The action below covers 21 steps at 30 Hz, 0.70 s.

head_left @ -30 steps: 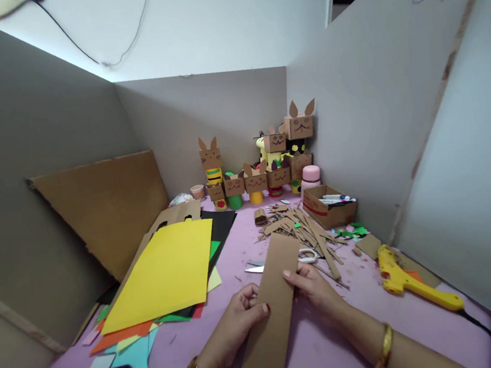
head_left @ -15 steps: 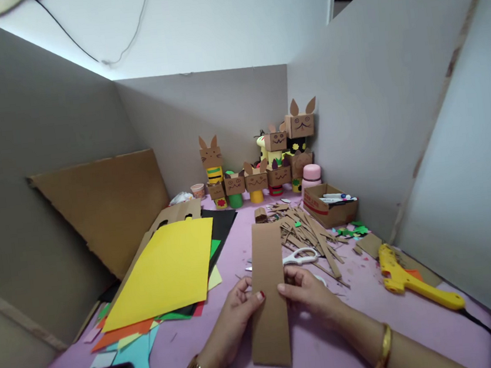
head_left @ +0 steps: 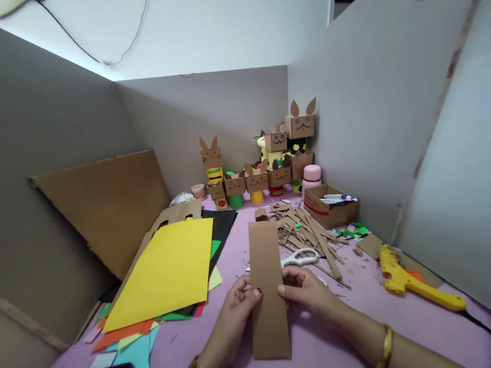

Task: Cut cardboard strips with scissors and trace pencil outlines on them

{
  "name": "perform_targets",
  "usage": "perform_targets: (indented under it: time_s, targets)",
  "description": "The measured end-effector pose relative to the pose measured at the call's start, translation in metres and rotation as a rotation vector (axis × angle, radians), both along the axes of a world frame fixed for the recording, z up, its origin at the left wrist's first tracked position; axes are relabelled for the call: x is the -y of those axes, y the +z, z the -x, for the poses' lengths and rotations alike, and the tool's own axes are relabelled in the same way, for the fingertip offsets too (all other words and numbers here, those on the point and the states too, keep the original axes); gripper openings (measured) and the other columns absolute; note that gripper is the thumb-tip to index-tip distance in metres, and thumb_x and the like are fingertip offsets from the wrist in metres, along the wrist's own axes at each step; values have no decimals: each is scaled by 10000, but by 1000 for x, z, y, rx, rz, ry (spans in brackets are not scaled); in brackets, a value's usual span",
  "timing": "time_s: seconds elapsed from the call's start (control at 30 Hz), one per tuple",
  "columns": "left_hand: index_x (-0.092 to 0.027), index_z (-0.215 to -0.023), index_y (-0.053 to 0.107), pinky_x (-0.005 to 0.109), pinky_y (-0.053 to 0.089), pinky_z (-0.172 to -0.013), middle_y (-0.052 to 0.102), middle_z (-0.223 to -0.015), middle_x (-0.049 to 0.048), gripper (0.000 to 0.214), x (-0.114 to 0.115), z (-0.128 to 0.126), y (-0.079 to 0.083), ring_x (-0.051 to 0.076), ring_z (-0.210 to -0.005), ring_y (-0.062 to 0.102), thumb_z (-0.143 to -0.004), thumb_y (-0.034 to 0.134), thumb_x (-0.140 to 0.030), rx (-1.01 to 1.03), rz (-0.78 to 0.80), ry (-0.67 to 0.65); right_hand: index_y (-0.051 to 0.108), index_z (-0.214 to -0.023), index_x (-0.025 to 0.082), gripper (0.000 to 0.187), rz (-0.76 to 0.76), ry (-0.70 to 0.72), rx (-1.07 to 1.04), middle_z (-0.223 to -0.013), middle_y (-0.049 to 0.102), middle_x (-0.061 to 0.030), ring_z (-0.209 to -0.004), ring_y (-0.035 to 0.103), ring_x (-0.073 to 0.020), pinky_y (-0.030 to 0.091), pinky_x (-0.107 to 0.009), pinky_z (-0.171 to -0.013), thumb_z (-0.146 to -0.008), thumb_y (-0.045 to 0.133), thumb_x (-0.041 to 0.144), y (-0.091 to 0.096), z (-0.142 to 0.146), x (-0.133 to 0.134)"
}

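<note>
My left hand (head_left: 242, 307) and right hand (head_left: 305, 290) pinch the cardboard strip (head_left: 267, 288) by opposite edges — presumably for even support — with scissors (head_left: 289, 260) lying beyond.

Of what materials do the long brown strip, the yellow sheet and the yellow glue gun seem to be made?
Long brown strip: probably cardboard, matt, from its plain brown, dull face.
Yellow sheet: paper or thin foam, evenly coloured and smooth-looking; which, I cannot tell.
Yellow glue gun: likely smooth plastic, from its solid colour and rounded body.
</note>
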<state>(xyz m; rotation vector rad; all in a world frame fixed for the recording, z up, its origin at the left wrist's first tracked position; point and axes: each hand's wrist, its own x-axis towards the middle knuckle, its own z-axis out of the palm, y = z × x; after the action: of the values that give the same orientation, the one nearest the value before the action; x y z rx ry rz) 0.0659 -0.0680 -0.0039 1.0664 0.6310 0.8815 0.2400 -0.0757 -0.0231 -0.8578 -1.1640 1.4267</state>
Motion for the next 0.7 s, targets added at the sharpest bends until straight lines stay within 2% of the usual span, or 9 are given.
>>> perform_targets:
  time_s: [0.17,0.27,0.47,0.57,0.7]
  targets:
    - [-180,-964,537,323,495,-711,714,-899,88,232,0,2,0,202,-757,670,-788,627,-301,-52,-10,19,658,-820,140,413,-14,-8,-21,-643,643,-2,-498,517,-88,401,-207,-488,-592,799,454,4,1,1]
    - [-179,-938,553,282,484,-689,713,-882,67,238,0,3,0,178,-744,659,-763,652,-306,-100,-17,29,653,-840,146,427,-24,-48,-40,-639,638,3,-481,509,-87,389,-204,-472,-609,780,482,7,0,0]
    - [-174,-867,592,221,442,-533,701,-753,23,264,-1,2,-1,139,-580,619,-695,704,-340,-196,-21,1,627,-779,159,372,-26,-172,-91,-569,599,24,-456,492,-91,358,-196,-438,-678,719,506,2,-5,-6]
    - [-168,-869,600,218,437,-531,696,-743,20,263,-1,2,-1,137,-583,614,-702,695,-348,-216,-22,-6,631,-732,146,368,-15,-191,-98,-501,577,32,-404,478,-84,346,-194,-420,-667,733,493,1,-7,-6]
    - [-157,-906,601,223,439,-561,698,-774,35,277,-2,5,-1,135,-616,617,-743,655,-375,-229,-8,-24,637,-744,147,359,6,-211,-119,-521,603,22,-400,483,-85,352,-195,-417,-662,739,481,3,-7,-5]
